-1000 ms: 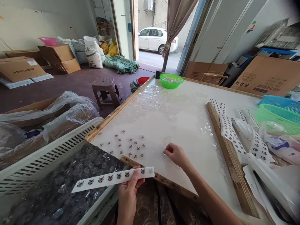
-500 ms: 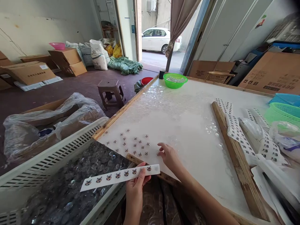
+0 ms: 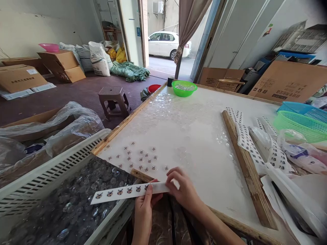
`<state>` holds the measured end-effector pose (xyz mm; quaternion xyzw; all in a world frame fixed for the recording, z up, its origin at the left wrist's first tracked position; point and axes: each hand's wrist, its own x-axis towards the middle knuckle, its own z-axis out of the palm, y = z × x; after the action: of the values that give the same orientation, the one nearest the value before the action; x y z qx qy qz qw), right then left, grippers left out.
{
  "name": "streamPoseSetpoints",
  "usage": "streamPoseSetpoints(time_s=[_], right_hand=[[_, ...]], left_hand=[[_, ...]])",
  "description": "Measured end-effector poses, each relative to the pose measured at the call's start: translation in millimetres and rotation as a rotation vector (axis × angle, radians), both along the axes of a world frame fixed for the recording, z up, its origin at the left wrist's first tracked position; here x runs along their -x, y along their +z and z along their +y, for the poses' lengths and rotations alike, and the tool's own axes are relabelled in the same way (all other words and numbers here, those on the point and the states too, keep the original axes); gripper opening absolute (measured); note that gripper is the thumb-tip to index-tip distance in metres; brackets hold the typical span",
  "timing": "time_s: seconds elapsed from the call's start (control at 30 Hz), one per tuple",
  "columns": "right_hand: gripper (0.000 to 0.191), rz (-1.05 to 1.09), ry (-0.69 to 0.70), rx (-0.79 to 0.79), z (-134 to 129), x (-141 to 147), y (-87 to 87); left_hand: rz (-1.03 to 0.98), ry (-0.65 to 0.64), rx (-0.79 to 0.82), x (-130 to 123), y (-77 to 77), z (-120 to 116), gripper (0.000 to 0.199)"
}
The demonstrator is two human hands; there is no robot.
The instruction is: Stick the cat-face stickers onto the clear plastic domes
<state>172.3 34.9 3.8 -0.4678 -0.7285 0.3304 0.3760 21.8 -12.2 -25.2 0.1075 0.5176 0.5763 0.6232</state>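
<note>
My left hand point(image 3: 145, 207) pinches a white strip of animal-face stickers point(image 3: 124, 191) between thumb and fingers, the thumb lying across its top. The strip reaches left over a crate of clear round plastic pieces point(image 3: 76, 194). At its right end my right hand point(image 3: 182, 190) is closed, fingertips against the paper. Between the two hands the strip is bare, and the fingers hide the sticker from that end. On the white tabletop point(image 3: 201, 139), several clear pieces bear the same face stickers point(image 3: 141, 159); one stickered piece point(image 3: 166, 168) lies just beyond my right fingers.
The crate point(image 3: 51, 175) meets the table's wooden edge point(image 3: 122, 127) at left. More clear pieces are spread over the table. A green bowl point(image 3: 184, 89) stands at the far corner. To the right are a wooden bar point(image 3: 246, 170), sticker sheets point(image 3: 247, 139) and mesh baskets point(image 3: 298, 126).
My right hand has moved from the tabletop to the strip's right end and closed there. The sticker near that end no longer shows on the strip. The view has turned slightly right.
</note>
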Motion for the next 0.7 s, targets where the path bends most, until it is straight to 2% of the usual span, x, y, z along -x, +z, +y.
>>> streamPoseSetpoints(time_s=[0.07, 0.13, 0.27, 0.53, 0.7], right_hand=[[0.012, 0.081, -0.113, 0.128, 12, -18, -0.1], [0.016, 0.033, -0.2, 0.268, 24, -38, -1.2], [0.014, -0.178, -0.211, 0.42, 35, -62, -7.6], [0.008, -0.323, -0.203, 0.446, 38, -55, -14.1], [0.003, -0.462, -0.179, 0.336, 36, -41, -19.1]], left_hand=[[0.01, 0.007, 0.003, 1, 1.2, 0, 0.041], [0.021, 0.008, 0.009, 2, 3.8, 1, 0.042], [0.019, -0.012, 0.031, 4, 7.9, 1, 0.043], [0.028, -0.001, 0.034, 6, 6.2, 1, 0.046], [0.024, 0.005, 0.037, 5, 6.9, 2, 0.047]])
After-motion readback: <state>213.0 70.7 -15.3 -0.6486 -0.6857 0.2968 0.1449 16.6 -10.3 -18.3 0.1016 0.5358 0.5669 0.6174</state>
